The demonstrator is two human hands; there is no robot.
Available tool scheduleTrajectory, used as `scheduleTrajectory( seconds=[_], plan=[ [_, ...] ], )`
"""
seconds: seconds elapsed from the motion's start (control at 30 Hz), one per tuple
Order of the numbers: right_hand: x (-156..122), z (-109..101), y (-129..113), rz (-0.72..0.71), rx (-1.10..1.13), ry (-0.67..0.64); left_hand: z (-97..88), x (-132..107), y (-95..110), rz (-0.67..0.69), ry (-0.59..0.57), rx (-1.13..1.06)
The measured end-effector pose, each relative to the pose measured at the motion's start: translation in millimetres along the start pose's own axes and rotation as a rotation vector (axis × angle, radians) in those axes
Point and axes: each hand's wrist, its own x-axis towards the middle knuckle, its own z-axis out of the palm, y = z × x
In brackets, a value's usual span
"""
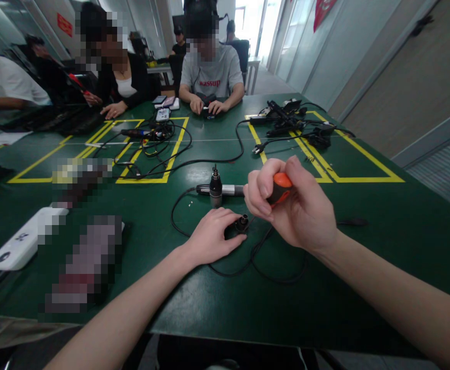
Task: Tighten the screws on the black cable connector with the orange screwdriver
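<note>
My right hand [290, 205] is closed around a screwdriver with an orange and black handle [280, 187], its tip slanting down toward a small black round connector [242, 222] on the green table [217, 303]. My left hand [213, 237] rests on the table with fingers curled around that connector, pinning it down. A black cable [263, 270] loops away from the connector. Just behind lies a black and silver cylindrical plug piece [217, 189].
Two people sit across the table handling small devices; another person's sleeve shows at far left. Cables and chargers [286, 121] lie at the back right, more wires [151, 144] inside yellow taped boxes. A white flat device [20, 246] lies at left beside blurred objects.
</note>
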Motion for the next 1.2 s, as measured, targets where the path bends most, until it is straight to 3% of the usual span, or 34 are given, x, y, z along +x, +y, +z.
scheduleTrajectory(
  seconds=[0.37, 1.2],
  plan=[
    [-1.8, -5.2, 0.4, -0.016, 0.098, -0.068, -2.0, 0.3, 2.2, 0.003, -0.009, 0.007],
    [-2.5, -6.2, 4.1, -0.055, 0.061, -0.048, -1.2, -0.2, 1.6, 0.011, 0.003, 0.027]
  ],
)
